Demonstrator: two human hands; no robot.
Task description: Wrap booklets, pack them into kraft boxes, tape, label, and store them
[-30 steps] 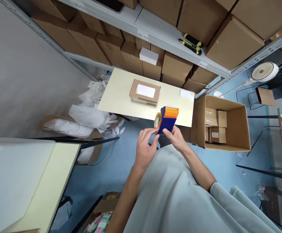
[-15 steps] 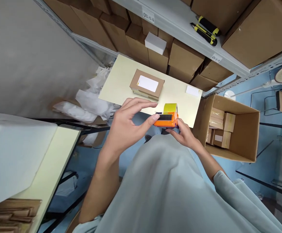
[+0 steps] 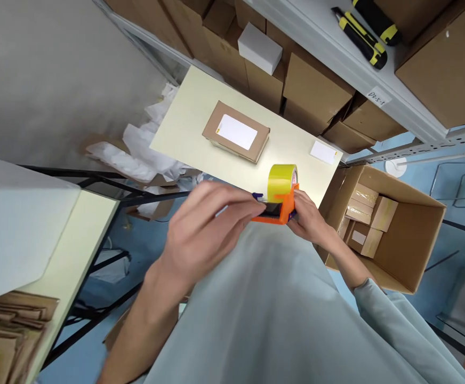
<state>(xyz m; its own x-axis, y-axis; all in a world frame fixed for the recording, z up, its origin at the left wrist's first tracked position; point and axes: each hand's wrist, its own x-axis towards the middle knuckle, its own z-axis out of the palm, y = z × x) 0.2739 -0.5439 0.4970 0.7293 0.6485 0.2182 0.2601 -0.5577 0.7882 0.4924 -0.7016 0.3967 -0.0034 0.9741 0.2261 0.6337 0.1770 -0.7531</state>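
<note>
An orange tape dispenser (image 3: 286,207) with a roll of yellow tape (image 3: 280,182) is held over the near edge of the cream table (image 3: 176,125). My right hand (image 3: 308,216) is wrapped round its right side. My left hand (image 3: 206,229) has its fingers pressed together at the dispenser's left end, by the dark part; what they pinch there, if anything, is too small to tell. Beyond the hands, a closed brown box (image 3: 236,132) with a white label lies on the table. A white label sheet (image 3: 323,152) lies near the table's right end.
At right stands a large open carton (image 3: 412,240) with several small boxes inside. A metal shelf (image 3: 336,53) with brown boxes and two cutters (image 3: 362,40) runs across the back. White wrapping (image 3: 126,160) lies left of the table; a second table (image 3: 72,240) is at left.
My left hand's thumb and fingers have closed together at the dispenser. The dispenser has tilted, showing more of the tape roll. The view has shifted, with the box now further left.
</note>
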